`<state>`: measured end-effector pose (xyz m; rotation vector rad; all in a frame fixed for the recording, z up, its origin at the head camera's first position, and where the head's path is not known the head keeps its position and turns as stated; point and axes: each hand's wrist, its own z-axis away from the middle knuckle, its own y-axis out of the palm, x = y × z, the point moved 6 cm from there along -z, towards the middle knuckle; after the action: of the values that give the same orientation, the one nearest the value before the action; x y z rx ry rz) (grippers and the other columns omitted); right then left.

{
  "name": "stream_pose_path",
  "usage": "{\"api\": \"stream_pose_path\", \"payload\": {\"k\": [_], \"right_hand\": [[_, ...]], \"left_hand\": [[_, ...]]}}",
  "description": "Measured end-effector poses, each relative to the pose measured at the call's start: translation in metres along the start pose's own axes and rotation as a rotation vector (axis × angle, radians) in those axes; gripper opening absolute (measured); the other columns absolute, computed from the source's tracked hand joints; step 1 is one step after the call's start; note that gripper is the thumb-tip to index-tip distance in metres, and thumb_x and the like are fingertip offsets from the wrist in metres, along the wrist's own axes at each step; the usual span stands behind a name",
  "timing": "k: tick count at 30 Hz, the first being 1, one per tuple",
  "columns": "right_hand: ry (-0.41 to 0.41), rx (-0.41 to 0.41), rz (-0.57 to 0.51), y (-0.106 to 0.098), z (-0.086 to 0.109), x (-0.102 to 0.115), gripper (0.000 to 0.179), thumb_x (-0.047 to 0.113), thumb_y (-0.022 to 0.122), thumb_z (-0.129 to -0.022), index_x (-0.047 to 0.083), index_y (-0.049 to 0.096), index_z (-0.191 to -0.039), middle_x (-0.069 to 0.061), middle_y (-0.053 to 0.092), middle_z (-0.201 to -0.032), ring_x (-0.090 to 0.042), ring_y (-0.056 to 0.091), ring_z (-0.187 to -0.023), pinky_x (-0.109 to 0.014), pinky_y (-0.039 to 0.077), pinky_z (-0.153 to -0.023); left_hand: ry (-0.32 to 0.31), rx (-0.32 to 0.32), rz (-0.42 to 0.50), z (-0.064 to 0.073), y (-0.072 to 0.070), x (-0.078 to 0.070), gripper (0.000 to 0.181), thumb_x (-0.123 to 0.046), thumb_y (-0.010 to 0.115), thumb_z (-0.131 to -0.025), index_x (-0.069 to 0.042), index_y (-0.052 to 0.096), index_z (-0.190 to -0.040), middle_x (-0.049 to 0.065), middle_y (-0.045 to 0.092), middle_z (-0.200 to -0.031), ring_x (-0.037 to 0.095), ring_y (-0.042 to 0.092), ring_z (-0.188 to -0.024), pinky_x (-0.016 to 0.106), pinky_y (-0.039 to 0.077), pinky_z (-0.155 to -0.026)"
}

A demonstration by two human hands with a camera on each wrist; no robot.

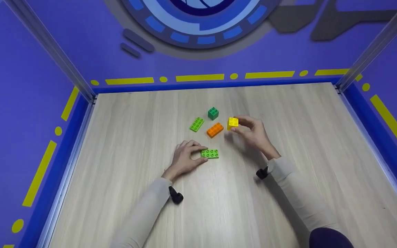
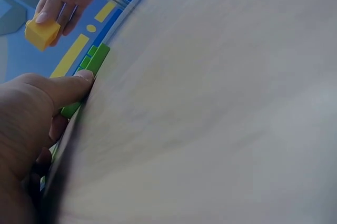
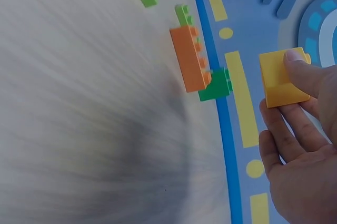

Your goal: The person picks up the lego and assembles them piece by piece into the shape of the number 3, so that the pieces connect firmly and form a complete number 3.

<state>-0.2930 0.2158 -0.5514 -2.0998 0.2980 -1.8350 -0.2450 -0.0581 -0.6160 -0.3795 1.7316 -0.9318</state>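
A light green flat brick with two rows of studs (image 1: 210, 154) lies on the table, its left end pinched between the thumb and a finger of my left hand (image 1: 185, 156). My right hand (image 1: 254, 132) grips a yellow square brick (image 1: 233, 123) between thumb and fingers. In the right wrist view the yellow brick (image 3: 281, 79) is held off the table, studs facing away from the palm. Left of it lies an orange brick (image 1: 215, 130). Behind that are a dark green square brick (image 1: 213, 113) and a second light green brick (image 1: 196, 124).
The wood-patterned table (image 1: 133, 124) is bordered by a blue back wall (image 1: 198, 65) and side walls. Metal posts (image 1: 57, 51) stand at the back corners. A dark round shape (image 1: 330, 238) shows at the lower right.
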Motion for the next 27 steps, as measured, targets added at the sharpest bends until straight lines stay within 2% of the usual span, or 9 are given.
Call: {"api": "stream_pose_path", "payload": {"k": [6, 12, 14, 21, 24, 27], "right_hand": [[-0.020, 0.023, -0.012, 0.006, 0.006, 0.006, 0.044, 0.017, 0.084, -0.094, 0.007, 0.072, -0.135, -0.015, 0.072, -0.136, -0.034, 0.067, -0.127, -0.054, 0.046, -0.116], [-0.007, 0.039, -0.025, 0.011, 0.012, 0.009, 0.044, 0.007, 0.081, -0.095, 0.001, 0.069, -0.137, -0.020, 0.069, -0.139, -0.039, 0.063, -0.130, -0.056, 0.043, -0.118], [-0.019, 0.044, -0.025, 0.012, 0.014, 0.011, 0.043, 0.008, 0.081, -0.095, 0.002, 0.070, -0.136, -0.019, 0.070, -0.138, -0.038, 0.064, -0.129, -0.055, 0.044, -0.118], [-0.072, 0.062, -0.044, 0.016, 0.030, 0.047, 0.040, 0.002, 0.080, -0.095, -0.004, 0.070, -0.133, -0.023, 0.071, -0.134, -0.042, 0.065, -0.127, -0.057, 0.044, -0.118], [-0.072, 0.066, -0.050, 0.018, 0.032, 0.047, 0.040, 0.002, 0.080, -0.094, -0.004, 0.070, -0.132, -0.024, 0.071, -0.134, -0.042, 0.064, -0.127, -0.057, 0.043, -0.118], [-0.060, 0.068, -0.051, 0.020, 0.031, 0.036, 0.041, 0.001, 0.081, -0.093, -0.004, 0.071, -0.133, -0.024, 0.071, -0.134, -0.043, 0.064, -0.128, -0.058, 0.043, -0.118]], "left_hand": [[0.006, -0.016, -0.006, 0.001, -0.001, 0.000, 0.040, -0.046, 0.083, -0.092, -0.030, 0.079, -0.129, -0.005, 0.068, -0.123, 0.021, 0.057, -0.113, 0.045, 0.039, -0.102], [-0.004, -0.002, -0.008, 0.001, 0.000, 0.001, 0.041, -0.048, 0.082, -0.092, -0.031, 0.078, -0.129, -0.005, 0.068, -0.123, 0.021, 0.057, -0.116, 0.045, 0.039, -0.104], [-0.005, -0.001, -0.007, 0.001, 0.000, 0.002, 0.041, -0.048, 0.082, -0.092, -0.031, 0.078, -0.129, -0.005, 0.068, -0.123, 0.021, 0.057, -0.117, 0.045, 0.039, -0.104], [-0.008, 0.001, -0.004, 0.001, 0.001, 0.001, 0.041, -0.047, 0.082, -0.092, -0.031, 0.078, -0.130, -0.005, 0.068, -0.123, 0.021, 0.057, -0.116, 0.045, 0.039, -0.103], [-0.009, -0.007, 0.000, 0.002, 0.000, 0.001, 0.041, -0.046, 0.083, -0.092, -0.031, 0.078, -0.129, -0.006, 0.068, -0.123, 0.021, 0.057, -0.115, 0.045, 0.039, -0.104], [-0.006, -0.004, 0.000, 0.002, 0.001, 0.000, 0.041, -0.046, 0.082, -0.092, -0.031, 0.078, -0.130, -0.006, 0.068, -0.123, 0.021, 0.057, -0.116, 0.045, 0.039, -0.104]]}}
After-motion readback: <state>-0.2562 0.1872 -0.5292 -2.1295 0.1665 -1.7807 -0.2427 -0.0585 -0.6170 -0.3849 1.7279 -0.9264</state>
